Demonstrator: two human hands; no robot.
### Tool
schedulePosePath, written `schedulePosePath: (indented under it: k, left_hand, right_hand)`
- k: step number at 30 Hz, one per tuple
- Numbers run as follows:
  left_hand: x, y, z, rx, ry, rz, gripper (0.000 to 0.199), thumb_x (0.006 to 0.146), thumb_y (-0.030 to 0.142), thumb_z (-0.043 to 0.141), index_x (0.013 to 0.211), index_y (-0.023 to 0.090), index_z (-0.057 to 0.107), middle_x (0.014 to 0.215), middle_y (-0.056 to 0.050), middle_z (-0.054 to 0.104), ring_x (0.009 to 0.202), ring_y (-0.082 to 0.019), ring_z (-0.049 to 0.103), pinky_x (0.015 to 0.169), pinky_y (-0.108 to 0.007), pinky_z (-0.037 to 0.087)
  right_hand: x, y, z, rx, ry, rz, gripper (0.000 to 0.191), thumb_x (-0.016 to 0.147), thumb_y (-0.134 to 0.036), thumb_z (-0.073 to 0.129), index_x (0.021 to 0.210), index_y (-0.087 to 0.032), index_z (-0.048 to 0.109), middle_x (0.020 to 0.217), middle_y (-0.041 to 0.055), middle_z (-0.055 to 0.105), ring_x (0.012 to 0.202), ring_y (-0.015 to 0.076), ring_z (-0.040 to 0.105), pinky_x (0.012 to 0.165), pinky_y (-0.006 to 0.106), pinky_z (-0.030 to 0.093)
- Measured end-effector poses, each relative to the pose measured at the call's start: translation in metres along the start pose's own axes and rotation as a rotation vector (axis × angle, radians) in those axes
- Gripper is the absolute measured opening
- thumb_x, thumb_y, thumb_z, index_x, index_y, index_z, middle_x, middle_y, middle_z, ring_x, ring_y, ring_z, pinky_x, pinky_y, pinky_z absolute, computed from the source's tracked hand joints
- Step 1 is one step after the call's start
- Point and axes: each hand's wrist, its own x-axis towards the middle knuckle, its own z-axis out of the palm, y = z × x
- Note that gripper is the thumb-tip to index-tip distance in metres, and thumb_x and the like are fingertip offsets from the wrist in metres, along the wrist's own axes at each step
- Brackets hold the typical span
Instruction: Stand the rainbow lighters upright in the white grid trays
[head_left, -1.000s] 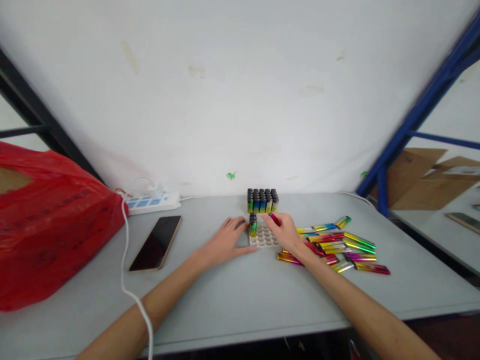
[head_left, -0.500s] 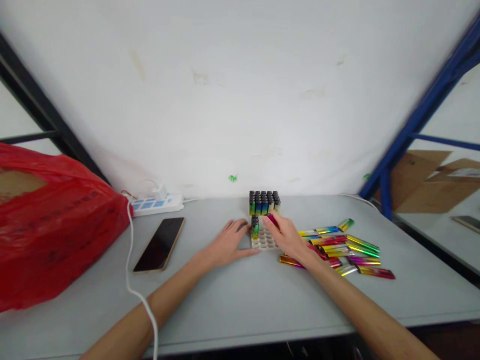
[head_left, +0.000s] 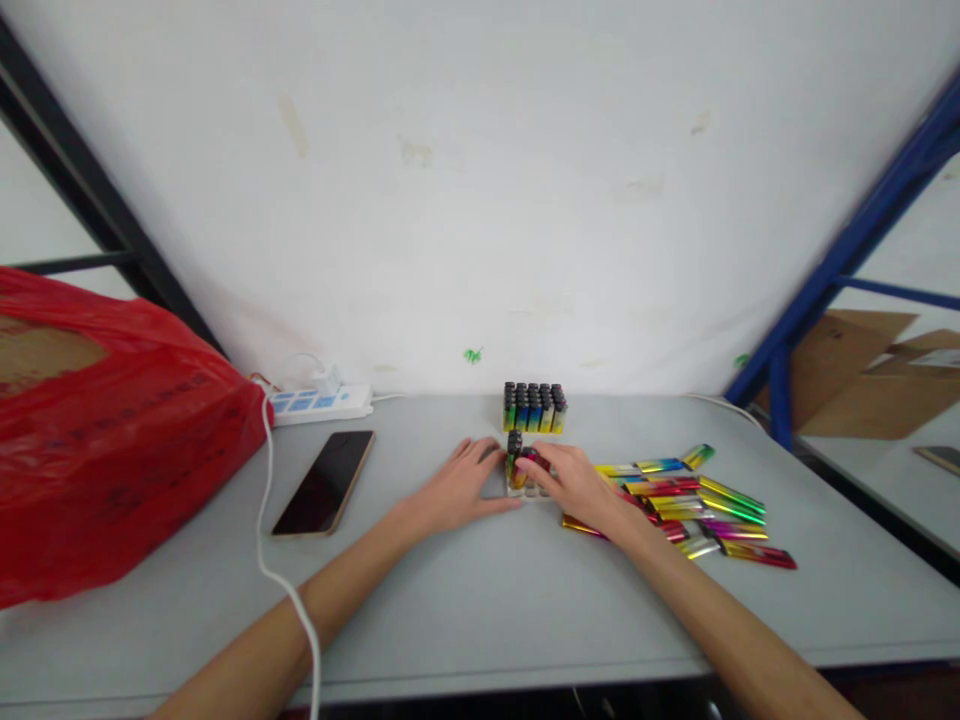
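A pale tray with round holes lies on the grey table between my hands. Green lighters stand upright at its left side. My right hand is closed on a red and yellow lighter, held over the tray beside the green ones. My left hand rests at the tray's left edge, fingers spread, holding nothing. Behind the tray, a block of upright black-topped lighters stands near the wall. To the right lies a loose pile of shiny coloured lighters.
On the left are a phone, a white power strip, a white cable and a red plastic bag. A blue metal frame and cardboard stand at the right.
My right hand has lowered the lighter to the tray, beside the green ones. My left hand stays at the tray's edge. The whole view has shifted slightly.
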Motion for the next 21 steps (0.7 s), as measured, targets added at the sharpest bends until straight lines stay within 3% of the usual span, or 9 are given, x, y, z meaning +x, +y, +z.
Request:
schedulePosePath:
  k: [5,12,21]
  left_hand:
    - [0.0003,0.0013,-0.0006,0.012,-0.001,-0.006,0.065,0.095,0.064,0.073,0.143,0.023,0.060,0.145,-0.015,0.062,0.136,-0.036,0.057,0.121,-0.053,0.044]
    - [0.0013,-0.0002,0.0000,0.025,-0.005,0.016,0.063,0.097,0.064,0.070,0.143,0.023,0.059,0.145,-0.015,0.062,0.133,-0.035,0.058,0.121,-0.055,0.042]
    - [0.0018,-0.0042,0.0021,-0.002,0.030,0.046,0.060,0.099,0.067,0.065,0.140,0.023,0.062,0.143,-0.014,0.063,0.132,-0.035,0.059,0.119,-0.053,0.045]
  right_hand:
    - [-0.0011,0.0024,-0.0016,-0.037,-0.107,-0.029,0.030,0.111,-0.045,0.052,0.100,-0.021,0.065,0.087,0.0054,0.074,0.078,0.0222,0.068,0.071,0.031,0.048]
    - [0.0040,0.0073,-0.0046,-0.169,-0.111,-0.039,0.030,0.111,-0.045,0.054,0.101,-0.020,0.067,0.089,0.0075,0.075,0.079,0.0232,0.069,0.071,0.032,0.050]
    - [0.0055,0.0022,-0.0055,-0.350,-0.229,-0.036,0.037,0.105,-0.054,0.061,0.100,-0.018,0.069,0.089,0.0089,0.075,0.081,0.0248,0.071,0.078,0.035,0.052]
